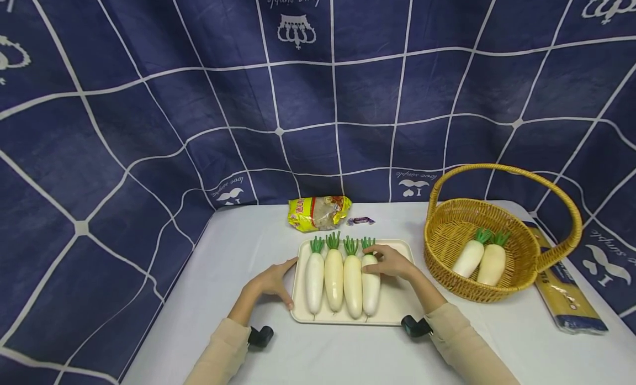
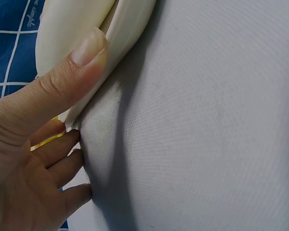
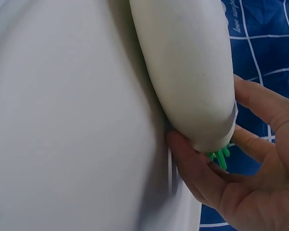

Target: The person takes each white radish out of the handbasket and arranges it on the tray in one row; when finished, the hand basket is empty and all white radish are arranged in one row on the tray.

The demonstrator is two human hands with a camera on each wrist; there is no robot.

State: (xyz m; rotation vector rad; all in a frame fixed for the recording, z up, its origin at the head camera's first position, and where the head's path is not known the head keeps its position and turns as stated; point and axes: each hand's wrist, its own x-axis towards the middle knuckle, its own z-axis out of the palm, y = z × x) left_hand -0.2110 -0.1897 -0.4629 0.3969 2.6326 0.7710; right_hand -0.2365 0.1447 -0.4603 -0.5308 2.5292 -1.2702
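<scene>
Several white radishes with green tops lie side by side on a cream tray [image 1: 397,310]. My right hand [image 1: 390,262] holds the rightmost white radish [image 1: 370,288] near its leafy end. In the right wrist view, the thumb and fingers of that hand [image 3: 250,163] sit on both sides of the radish [image 3: 188,72]. My left hand [image 1: 272,280] is spread at the tray's left edge. Seen from the left wrist, its thumb touches the tray rim [image 2: 127,29], and the other fingers of the hand [image 2: 33,159] reach along the tray's side.
A wicker basket [image 1: 447,274] with a tall handle stands at the right, with two white radishes [image 1: 492,263] inside. Partly behind it lies a gold and blue packet [image 1: 571,302]. Beyond the tray are a yellow food bag [image 1: 318,214] and a small purple wrapped candy [image 1: 360,221].
</scene>
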